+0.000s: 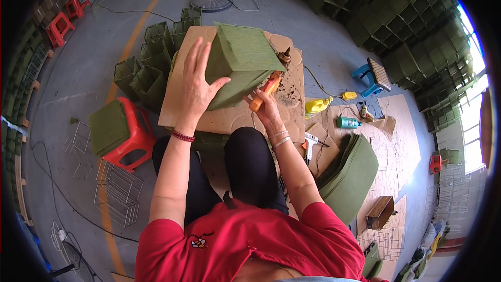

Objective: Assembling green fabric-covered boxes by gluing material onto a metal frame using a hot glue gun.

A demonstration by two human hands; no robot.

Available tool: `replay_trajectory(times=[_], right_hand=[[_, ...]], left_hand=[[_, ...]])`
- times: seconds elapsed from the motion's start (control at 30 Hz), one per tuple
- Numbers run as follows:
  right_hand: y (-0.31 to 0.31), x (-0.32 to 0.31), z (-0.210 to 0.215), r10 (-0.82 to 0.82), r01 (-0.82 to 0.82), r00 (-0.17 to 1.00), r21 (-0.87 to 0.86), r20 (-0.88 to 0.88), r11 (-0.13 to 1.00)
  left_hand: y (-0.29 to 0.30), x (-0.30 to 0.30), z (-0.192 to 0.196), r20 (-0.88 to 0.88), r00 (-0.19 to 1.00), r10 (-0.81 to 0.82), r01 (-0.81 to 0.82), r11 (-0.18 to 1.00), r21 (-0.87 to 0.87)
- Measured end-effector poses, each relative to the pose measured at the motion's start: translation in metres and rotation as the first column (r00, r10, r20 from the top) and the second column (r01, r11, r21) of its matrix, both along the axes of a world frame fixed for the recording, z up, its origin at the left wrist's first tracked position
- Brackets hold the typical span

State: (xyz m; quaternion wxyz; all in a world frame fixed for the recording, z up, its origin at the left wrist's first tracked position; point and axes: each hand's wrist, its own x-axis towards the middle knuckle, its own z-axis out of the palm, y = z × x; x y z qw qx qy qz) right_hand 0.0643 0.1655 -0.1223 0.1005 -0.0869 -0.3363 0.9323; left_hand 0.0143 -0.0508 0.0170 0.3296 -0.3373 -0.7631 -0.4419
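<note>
A green fabric-covered box point(245, 52) with square corners stands tilted on a cardboard-topped work surface point(177, 89) before my knees. Beside its left face my left hand point(195, 78) is open, fingers stretched upward and thumb pointing at the box; whether the thumb touches it I cannot tell. My right hand point(269, 109) is closed round an orange-handled tool point(265, 93) at the box's near right corner. The tool's front end reaches up along that edge and is partly hidden. A dark, brown-stained cone-tipped thing point(285, 56) stands just behind the corner.
Several green bins point(151, 55) stand left of the work surface, near a red stool point(136, 136). At right are a yellow bottle point(317, 106), a green bottle point(348, 122), a white glue gun point(311, 147) and stacked green sheets point(355, 172). Wire frames point(119, 193) lie at left.
</note>
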Motion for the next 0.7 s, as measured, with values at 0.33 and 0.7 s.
replay_trajectory(times=[0.33,0.7], right_hand=[[0.008,0.014,0.011,-0.209,0.225,0.973,0.199,-0.098,0.954],[0.03,0.102,0.051,-0.185,0.24,0.951,0.212,-0.247,0.947]], left_hand=[[-0.015,0.004,-0.001,-0.182,0.983,-0.008,-0.027,0.981,-0.19],[-0.027,0.011,0.005,-0.132,0.989,-0.064,0.049,0.992,-0.119]])
